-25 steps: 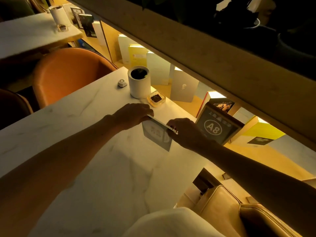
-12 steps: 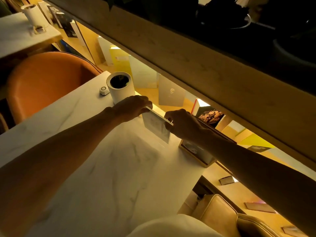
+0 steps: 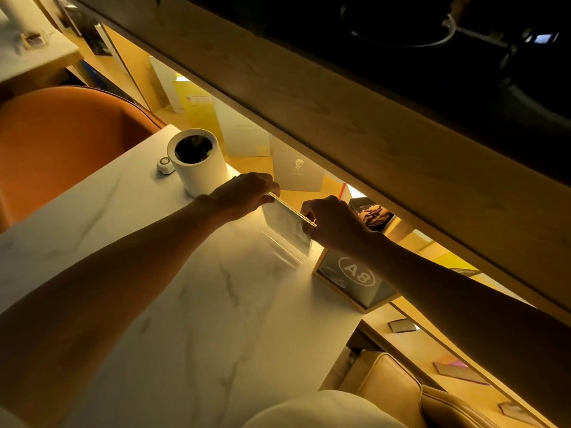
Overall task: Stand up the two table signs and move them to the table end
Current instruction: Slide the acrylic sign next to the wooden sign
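Centre frame, left hand (image 3: 244,196) and right hand (image 3: 332,222) pinch the clear acrylic sign's (image 3: 287,225) top corners, holding it upright near the table's (image 3: 191,304) far edge, beside the A8 sign (image 3: 355,278).

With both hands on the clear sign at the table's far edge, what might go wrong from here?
1. The clear sign stands close to the table edge; a nudge might tip it off.
2. The right hand reaches over the A8 sign, whose corner seems to overhang the edge; the forearm may knock it.
3. The left hand sits near the white cylinder and could bump it.
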